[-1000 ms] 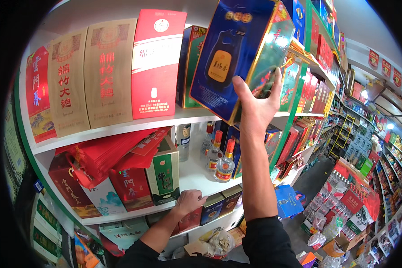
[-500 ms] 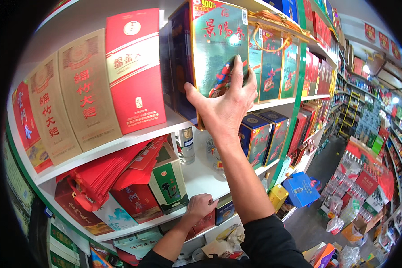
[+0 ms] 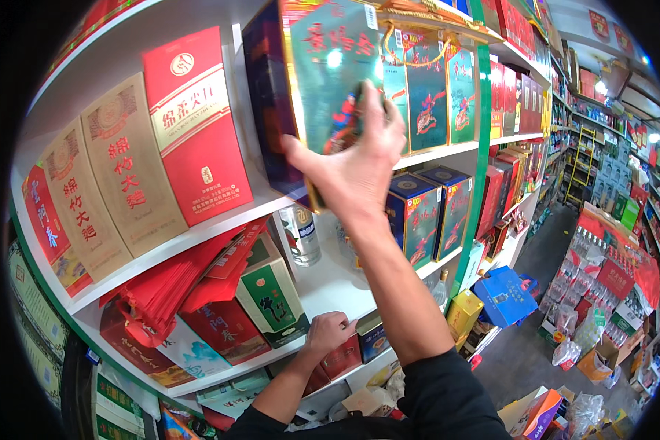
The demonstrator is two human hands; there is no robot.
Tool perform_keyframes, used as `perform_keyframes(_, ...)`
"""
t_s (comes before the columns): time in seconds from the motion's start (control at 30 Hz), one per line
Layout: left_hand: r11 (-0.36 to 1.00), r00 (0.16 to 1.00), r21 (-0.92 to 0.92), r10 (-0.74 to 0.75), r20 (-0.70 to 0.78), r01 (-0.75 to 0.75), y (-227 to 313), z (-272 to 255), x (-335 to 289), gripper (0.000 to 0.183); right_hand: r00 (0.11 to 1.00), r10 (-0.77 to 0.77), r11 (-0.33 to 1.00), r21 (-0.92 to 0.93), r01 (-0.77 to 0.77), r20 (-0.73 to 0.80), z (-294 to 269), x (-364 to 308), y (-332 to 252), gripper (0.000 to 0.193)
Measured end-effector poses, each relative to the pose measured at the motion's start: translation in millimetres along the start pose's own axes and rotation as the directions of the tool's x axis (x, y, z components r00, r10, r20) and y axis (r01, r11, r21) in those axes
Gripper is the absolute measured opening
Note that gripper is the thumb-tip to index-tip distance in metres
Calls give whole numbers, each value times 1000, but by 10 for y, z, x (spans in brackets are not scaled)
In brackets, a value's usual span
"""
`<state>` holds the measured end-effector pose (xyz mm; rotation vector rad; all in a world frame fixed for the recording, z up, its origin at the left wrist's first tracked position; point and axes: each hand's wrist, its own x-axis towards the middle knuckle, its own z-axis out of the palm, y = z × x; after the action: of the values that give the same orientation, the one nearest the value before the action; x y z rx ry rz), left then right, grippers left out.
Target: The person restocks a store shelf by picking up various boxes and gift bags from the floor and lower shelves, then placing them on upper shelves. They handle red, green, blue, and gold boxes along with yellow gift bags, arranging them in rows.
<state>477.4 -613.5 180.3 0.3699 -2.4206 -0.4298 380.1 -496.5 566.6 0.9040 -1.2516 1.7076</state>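
Note:
My right hand (image 3: 356, 165) grips a large green and dark-blue gift box (image 3: 326, 88) with gold edges, thumb on its left edge and fingers spread over its front. The box leans at the front of the upper shelf, its lower edge projecting past the shelf edge; whether it still rests on the shelf is hidden. To its left stands a red and cream carton (image 3: 198, 132). Lower down, my left hand (image 3: 328, 334) is closed at the lower shelf's front edge, beside a green and cream box (image 3: 271, 293); what its curled fingers hold, if anything, is hidden.
Tan cartons (image 3: 128, 169) fill the upper shelf's left end. Folded red bags (image 3: 172, 286) lie over boxes below. A clear bottle (image 3: 301, 238) stands on the lower shelf, near blue-topped boxes (image 3: 414, 220). On the right, a blue box (image 3: 504, 297) juts toward the aisle.
The green gift box and my right hand have shifted left, showing more of the green boxes on the right. The whole view has moved slightly too. My left hand stays at the lower shelf.

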Motion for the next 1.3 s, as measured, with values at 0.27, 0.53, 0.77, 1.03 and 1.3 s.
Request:
perform_keyframes(0.27,984,992,-178,-46,-119,25,302,-201,48,24,988,135,929,357,-97,-81,-1285,-178,249,129)
perform_keyframes(0.53,911,525,317,412,-745,-265,1246,-2074,615,40,921,345,774,610,-171,-180,-2147,-304,1372,141)
perform_keyframes(0.77,647,289,527,444,-848,551,1462,-3459,1659,92,852,513,557,796,-238,-104,-2565,-660,2286,120)
perform_keyframes(1.03,614,333,492,362,-871,618,1584,-3392,1995,122,868,494,571,770,-283,-47,-2675,-715,2646,123)
perform_keyframes(1.3,668,220,346,269,-938,659,1662,-3296,2213,132,864,502,650,674,-350,-35,-2717,-753,2310,138)
